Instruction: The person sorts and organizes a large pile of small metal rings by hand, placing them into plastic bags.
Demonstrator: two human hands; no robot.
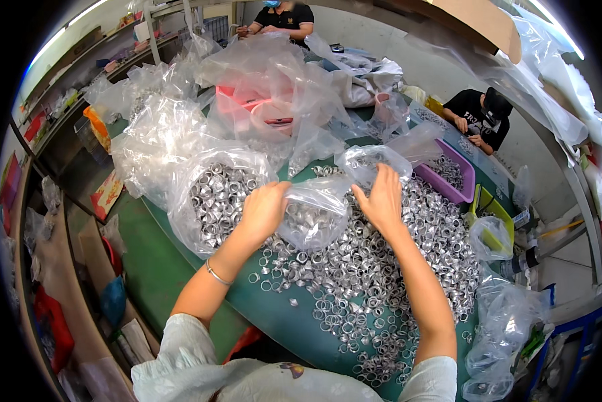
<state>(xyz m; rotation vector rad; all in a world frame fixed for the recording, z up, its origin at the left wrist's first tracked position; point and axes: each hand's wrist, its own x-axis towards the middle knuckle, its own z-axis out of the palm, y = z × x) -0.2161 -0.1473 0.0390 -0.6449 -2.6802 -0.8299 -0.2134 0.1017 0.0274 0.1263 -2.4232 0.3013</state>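
Hundreds of metal rings [381, 268] lie heaped on the green bench [281, 311]. At the heap's far left, the left hand's [264, 211] grip pinches a clear bag [315, 218] of rings; over the heap, the right hand's [383, 206] grip is wide. Left of the heap sits a bulging bag [219, 197].

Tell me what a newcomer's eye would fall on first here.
Probably the heap of silvery rings, spread over the green table around and below the right hand. Next might come the large clear bag of rings beside the left hand, then the purple bin farther right.
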